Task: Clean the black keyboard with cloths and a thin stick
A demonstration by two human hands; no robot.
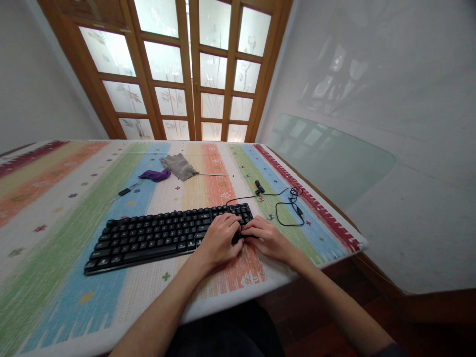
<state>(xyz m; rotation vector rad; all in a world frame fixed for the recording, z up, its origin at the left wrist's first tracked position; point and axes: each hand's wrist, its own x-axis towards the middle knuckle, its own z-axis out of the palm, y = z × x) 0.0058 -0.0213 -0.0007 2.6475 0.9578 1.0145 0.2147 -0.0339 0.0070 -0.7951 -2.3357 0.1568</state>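
Note:
A black keyboard (152,238) lies aslant on the striped tablecloth in front of me. Over its right end, at the number keys, my left hand (220,239) rests with bent fingers on top and the thumb at the near edge. My right hand (266,239) meets it from the other side, fingers and thumb drawn together at the keyboard's right edge. The fingertips of both hands nearly touch. Whatever small part lies between them is hidden. From the keyboard's back edge a black cable (290,203) runs right and ends in a loose coil with a plug.
Small black pieces (259,187) sit beyond the cable. Farther back are a grey cloth (179,166), a bunched purple cloth (155,175), a thin stick (213,174) and a small dark brush-like item (124,192). The table's right edge (334,210) runs alongside a wall; glazed wooden doors (193,74) stand behind.

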